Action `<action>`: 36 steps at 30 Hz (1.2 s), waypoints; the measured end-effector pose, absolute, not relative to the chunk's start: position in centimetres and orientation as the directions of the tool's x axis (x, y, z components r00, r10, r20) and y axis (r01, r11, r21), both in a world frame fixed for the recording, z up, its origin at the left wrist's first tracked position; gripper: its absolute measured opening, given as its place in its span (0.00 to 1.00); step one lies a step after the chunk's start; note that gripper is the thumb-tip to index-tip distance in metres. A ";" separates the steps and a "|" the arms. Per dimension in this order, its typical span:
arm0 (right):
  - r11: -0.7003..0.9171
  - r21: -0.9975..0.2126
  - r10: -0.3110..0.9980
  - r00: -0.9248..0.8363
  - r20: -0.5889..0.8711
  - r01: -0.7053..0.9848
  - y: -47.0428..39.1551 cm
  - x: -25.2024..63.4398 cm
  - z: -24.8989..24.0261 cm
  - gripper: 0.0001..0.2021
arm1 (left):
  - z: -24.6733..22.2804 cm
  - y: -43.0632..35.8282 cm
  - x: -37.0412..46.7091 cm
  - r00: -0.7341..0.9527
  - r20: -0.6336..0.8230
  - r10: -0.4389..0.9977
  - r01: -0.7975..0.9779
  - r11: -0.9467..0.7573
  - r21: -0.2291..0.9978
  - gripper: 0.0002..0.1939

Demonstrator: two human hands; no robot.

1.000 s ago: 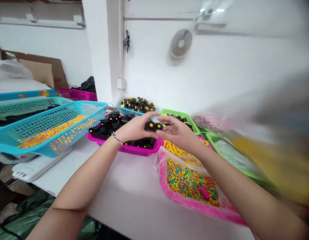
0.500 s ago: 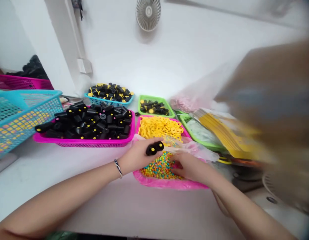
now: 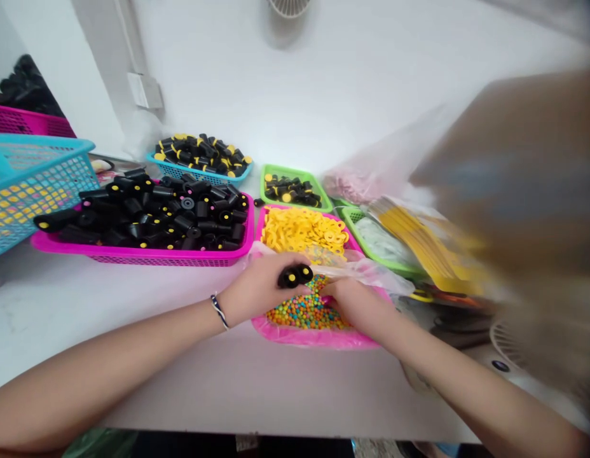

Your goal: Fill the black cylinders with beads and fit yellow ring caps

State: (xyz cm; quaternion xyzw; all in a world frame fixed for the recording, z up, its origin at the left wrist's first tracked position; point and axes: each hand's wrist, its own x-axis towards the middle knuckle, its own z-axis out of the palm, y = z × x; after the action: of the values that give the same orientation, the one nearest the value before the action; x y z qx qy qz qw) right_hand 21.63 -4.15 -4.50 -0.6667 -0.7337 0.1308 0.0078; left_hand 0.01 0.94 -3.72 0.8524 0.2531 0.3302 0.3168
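Observation:
My left hand [image 3: 257, 285] is closed around two black cylindrical plastic pieces [image 3: 295, 276], each with a yellow dot in its end, held over a pink basket [image 3: 314, 337] lined with clear plastic. Small multicoloured beads [image 3: 299, 312] fill the front of that basket. On its right side my right hand [image 3: 356, 304] reaches down into the beads, fingers drawn together. A bit of pink shows at its fingertips, too small to name. Just behind both hands, yellow plastic rings [image 3: 302, 230] are heaped in another pink basket.
A magenta basket [image 3: 166, 257] of black cylinders stands left, beside a tall blue basket [image 3: 42, 184]. Behind are a blue basket [image 3: 199, 175] and a green basket [image 3: 295, 168] of black-and-yellow pieces. Yellow packets [image 3: 419, 248] and a blurred brown box [image 3: 519, 178] are at right.
My right hand has moved slightly up and left in the beads, its fingers closing together. My left hand still holds the black pieces. The camera view has tilted down.

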 end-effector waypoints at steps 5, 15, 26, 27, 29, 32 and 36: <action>0.172 -0.328 0.953 -0.241 -0.183 0.929 -4.1 20.4 -4.3 0.09 | -3.6 1.0 -0.1 0.680 0.392 0.620 0.220 -0.683 0.697 0.18; 0.094 -0.644 0.933 -0.294 -0.210 0.759 -3.7 19.8 -3.8 0.16 | -3.9 1.3 -0.1 0.644 0.402 0.651 0.228 -0.664 0.712 0.22; -0.130 -0.860 0.949 -0.188 -0.251 0.494 -4.6 21.2 -2.3 0.17 | -3.5 2.4 -0.5 0.752 0.305 0.585 0.227 -0.664 0.712 0.21; -0.141 -0.864 0.956 -0.161 -0.246 0.484 -4.7 21.3 -2.0 0.18 | -3.4 2.4 -0.5 0.769 0.301 0.564 0.215 -0.672 0.709 0.21; -0.140 -0.861 0.966 -0.122 -0.227 0.490 -4.8 21.3 -1.2 0.17 | -3.2 2.3 -0.5 0.801 0.300 0.518 0.173 -0.679 0.713 0.21; -0.003 -0.806 0.980 -0.160 -0.122 0.592 -4.9 20.9 0.1 0.15 | -3.1 2.2 -0.4 0.809 0.302 0.504 0.156 -0.680 0.717 0.23; 0.222 -0.637 0.965 -0.261 0.034 0.738 -4.9 20.1 1.5 0.14 | -3.2 2.1 -0.4 0.791 0.311 0.526 0.186 -0.692 0.697 0.24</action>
State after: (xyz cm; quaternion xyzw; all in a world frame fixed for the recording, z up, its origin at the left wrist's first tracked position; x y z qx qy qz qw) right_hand 20.08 -4.94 1.53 -0.5672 -0.7505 0.2592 0.2187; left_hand -0.43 2.14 -3.23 0.8846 0.2013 0.2526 0.3365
